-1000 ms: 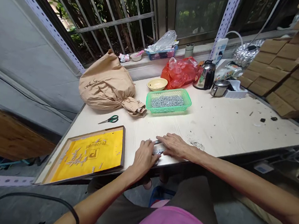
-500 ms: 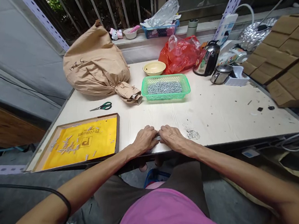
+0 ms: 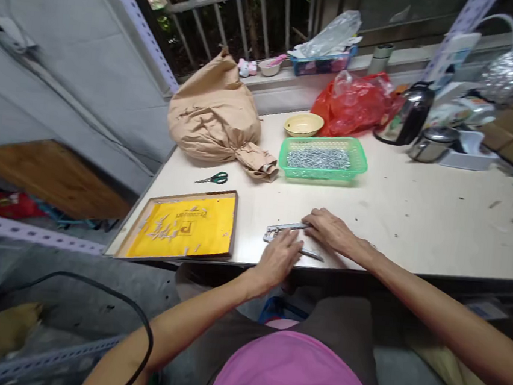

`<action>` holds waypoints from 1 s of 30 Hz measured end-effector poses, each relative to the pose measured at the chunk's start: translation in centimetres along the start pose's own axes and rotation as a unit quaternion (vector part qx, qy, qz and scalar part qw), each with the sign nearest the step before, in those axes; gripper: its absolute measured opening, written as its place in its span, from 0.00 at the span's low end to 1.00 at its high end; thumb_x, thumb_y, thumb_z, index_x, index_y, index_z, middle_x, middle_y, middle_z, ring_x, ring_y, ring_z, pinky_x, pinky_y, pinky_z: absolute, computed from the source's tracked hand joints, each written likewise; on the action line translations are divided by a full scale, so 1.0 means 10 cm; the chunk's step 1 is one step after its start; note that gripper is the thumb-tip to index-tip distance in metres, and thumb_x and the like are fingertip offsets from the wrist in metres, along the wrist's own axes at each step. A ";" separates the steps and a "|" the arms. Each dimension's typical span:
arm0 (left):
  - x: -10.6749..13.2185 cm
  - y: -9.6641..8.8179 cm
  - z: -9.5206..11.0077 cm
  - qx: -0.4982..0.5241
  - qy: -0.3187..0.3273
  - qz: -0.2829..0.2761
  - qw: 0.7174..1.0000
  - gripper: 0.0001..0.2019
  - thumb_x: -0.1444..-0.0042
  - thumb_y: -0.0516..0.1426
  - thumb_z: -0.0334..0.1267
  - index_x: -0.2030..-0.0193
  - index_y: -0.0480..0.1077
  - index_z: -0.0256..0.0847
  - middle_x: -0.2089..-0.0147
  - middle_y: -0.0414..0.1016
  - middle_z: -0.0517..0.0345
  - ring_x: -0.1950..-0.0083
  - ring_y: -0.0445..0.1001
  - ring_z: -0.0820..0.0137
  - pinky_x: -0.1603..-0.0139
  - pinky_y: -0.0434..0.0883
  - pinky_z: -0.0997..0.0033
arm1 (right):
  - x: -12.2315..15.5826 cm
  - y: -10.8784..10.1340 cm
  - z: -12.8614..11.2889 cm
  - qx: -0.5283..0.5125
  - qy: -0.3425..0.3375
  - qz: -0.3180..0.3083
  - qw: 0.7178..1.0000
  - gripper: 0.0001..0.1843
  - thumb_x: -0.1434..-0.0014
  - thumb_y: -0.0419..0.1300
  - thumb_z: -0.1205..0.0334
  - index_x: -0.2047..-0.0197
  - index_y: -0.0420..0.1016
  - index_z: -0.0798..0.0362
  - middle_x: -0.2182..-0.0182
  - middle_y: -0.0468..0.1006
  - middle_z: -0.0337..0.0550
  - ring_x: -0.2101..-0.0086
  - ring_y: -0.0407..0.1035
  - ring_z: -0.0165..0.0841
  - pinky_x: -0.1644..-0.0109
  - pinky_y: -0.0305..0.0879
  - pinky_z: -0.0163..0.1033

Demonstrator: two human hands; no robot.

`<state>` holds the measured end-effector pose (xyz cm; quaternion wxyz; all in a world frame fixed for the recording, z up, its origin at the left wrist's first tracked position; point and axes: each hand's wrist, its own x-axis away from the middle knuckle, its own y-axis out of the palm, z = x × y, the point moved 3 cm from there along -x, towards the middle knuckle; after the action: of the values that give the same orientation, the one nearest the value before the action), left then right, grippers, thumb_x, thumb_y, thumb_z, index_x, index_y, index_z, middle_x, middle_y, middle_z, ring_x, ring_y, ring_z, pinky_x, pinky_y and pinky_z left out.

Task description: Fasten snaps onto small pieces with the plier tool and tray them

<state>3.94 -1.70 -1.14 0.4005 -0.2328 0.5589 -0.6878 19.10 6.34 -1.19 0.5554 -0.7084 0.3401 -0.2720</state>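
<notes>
A metal plier-like hand tool (image 3: 273, 233) lies near the table's front edge, its two long handles spread apart and pointing right. My left hand (image 3: 280, 256) is closed over its lower handle, fingertips bent down onto the metal. The upper handle's far end is under the fingers of my right hand (image 3: 333, 231), which grip it from the right. Part of the tool is covered by my left fingers. To the left sits a shallow tray (image 3: 234, 226) with a yellow sheet (image 3: 216, 213) inside and several small metal pieces (image 3: 162, 229) scattered on it.
A green basket (image 3: 322, 174) of small metal pieces stands further back. Scissors (image 3: 215, 178) lie behind the tray, near a tied brown paper bag (image 3: 216, 116). A yellow bowl (image 3: 303, 124), red plastic bag (image 3: 355, 105), metal jug (image 3: 409, 113) and small pot (image 3: 433, 146) line the back.
The view has swung left. My hands, earlier close together over a hidden thing, are now further apart, and the plier-like tool shows with its handles spread.
</notes>
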 end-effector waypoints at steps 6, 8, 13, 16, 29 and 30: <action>0.07 0.10 0.13 0.031 -0.009 0.002 0.999 0.12 0.37 0.49 0.39 0.53 0.68 0.37 0.56 0.73 0.49 0.51 0.70 0.63 0.43 0.63 0.57 | -0.31 0.11 0.05 0.092 -0.023 0.044 0.994 0.11 0.37 0.52 0.60 0.61 0.74 0.52 0.63 0.74 0.45 0.60 0.64 0.38 0.57 0.54 0.42; 0.12 0.02 0.06 0.032 -0.001 0.022 0.999 0.13 0.37 0.50 0.40 0.51 0.68 0.38 0.51 0.71 0.48 0.48 0.68 0.63 0.44 0.64 0.60 | -0.32 0.12 -0.01 0.105 -0.027 0.064 0.992 0.11 0.37 0.51 0.62 0.60 0.74 0.52 0.63 0.74 0.46 0.60 0.64 0.38 0.58 0.54 0.42; 0.62 -0.55 -0.54 -0.030 -0.205 0.078 0.975 0.10 0.39 0.52 0.40 0.58 0.72 0.39 0.57 0.72 0.49 0.53 0.68 0.64 0.53 0.68 0.65 | 0.01 0.07 -0.32 0.051 -0.053 0.142 0.987 0.16 0.35 0.48 0.58 0.52 0.73 0.53 0.58 0.74 0.51 0.58 0.63 0.40 0.57 0.57 0.43; 1.01 -0.92 -1.03 -0.124 -0.346 0.025 0.930 0.11 0.41 0.54 0.41 0.66 0.74 0.39 0.61 0.73 0.47 0.53 0.68 0.60 0.55 0.67 0.63 | 0.24 0.11 -0.51 -0.010 -0.065 0.119 0.991 0.19 0.34 0.46 0.55 0.51 0.73 0.53 0.58 0.74 0.52 0.58 0.63 0.40 0.57 0.59 0.44; 1.36 -1.02 -1.54 -0.047 -0.443 -0.105 0.889 0.07 0.48 0.55 0.34 0.68 0.75 0.38 0.64 0.78 0.49 0.60 0.74 0.61 0.63 0.64 0.70 | 0.28 0.37 -0.55 -0.084 0.000 0.102 0.991 0.19 0.33 0.42 0.60 0.55 0.73 0.56 0.64 0.71 0.51 0.61 0.62 0.39 0.57 0.58 0.44; 1.36 -1.03 -1.56 -0.039 -0.440 -0.095 0.892 0.07 0.48 0.55 0.34 0.69 0.75 0.38 0.65 0.78 0.49 0.60 0.75 0.61 0.63 0.64 0.70 | 0.25 0.34 -0.52 -0.087 0.009 0.100 0.991 0.19 0.33 0.42 0.60 0.56 0.73 0.56 0.64 0.71 0.51 0.61 0.62 0.39 0.56 0.58 0.43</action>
<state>-18.78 -3.13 2.80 0.5286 -0.5788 0.3269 -0.5280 16.10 0.71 -3.29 0.5133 -0.7136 0.4369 -0.1909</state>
